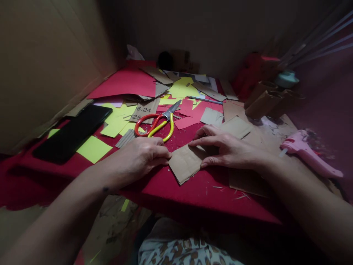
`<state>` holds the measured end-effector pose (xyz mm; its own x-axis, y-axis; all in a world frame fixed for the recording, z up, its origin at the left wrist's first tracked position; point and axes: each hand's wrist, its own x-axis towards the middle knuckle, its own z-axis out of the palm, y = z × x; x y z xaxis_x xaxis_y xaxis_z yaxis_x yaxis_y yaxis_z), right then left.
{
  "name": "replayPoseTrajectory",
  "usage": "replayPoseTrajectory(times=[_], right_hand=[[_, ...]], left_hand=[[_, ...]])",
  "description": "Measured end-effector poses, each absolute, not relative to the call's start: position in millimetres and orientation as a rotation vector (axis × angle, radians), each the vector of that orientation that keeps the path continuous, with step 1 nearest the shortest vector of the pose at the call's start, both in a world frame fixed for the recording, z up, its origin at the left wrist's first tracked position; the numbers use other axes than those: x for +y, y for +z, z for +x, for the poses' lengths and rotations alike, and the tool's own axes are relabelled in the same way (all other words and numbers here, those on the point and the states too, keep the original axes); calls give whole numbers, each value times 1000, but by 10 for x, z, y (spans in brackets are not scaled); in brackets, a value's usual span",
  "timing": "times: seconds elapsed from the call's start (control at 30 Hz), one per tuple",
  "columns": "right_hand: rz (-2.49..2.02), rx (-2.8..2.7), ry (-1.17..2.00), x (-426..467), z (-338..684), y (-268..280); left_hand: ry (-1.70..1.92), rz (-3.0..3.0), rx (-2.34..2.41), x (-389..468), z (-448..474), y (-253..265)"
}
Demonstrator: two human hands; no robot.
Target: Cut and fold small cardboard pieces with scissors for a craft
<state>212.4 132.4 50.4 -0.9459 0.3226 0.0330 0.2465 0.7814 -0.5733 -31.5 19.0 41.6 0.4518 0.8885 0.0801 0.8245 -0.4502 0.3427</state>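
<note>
A small square of brown cardboard (184,163), seemingly of more than one layer, lies near the front edge of the red-covered table (193,198). My left hand (151,154) pinches its left corner, with the fingers curled together. On the opposite side my right hand (217,149) grips it between the thumb at the lower right edge and the fingers at the top corner. Just beyond my left hand rest scissors (157,125) with one red and one yellow handle loop, blades pointing away. Another cardboard square (236,127) sits behind my right hand.
A black phone (73,132) lies at the left by yellow paper (94,149). Red paper (127,82) and cardboard scraps spread across the back. On the right are a pink glue gun (309,151) and cardboard tubes (264,103). A cardboard wall (49,66) rises at the left.
</note>
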Motion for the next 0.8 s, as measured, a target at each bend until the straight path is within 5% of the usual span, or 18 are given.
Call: replayPoseTrajectory(times=[0.8], right_hand=[[-404, -2920, 787, 1306, 2127, 510]], left_hand=[[59, 2381, 1868, -112, 75, 480]])
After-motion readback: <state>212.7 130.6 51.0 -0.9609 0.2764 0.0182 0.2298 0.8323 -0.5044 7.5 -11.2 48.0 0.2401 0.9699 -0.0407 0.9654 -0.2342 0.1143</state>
